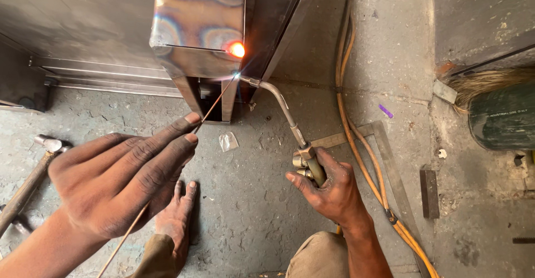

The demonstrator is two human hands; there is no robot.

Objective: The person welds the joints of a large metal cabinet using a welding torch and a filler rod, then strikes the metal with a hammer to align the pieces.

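My left hand pinches a thin metal filler rod between thumb and fingers; the rod's tip reaches up toward the flame. My right hand grips the brass handle of a gas torch, whose curved neck ends at a small blue flame just below a glowing orange spot on a heat-tinted sheet-metal box. The rod tip and torch tip meet at the box's lower right corner.
Orange gas hoses run down the concrete floor at right. A steel square lies under them. A hammer rests at left, a green cylinder at right. My bare foot sits below the box.
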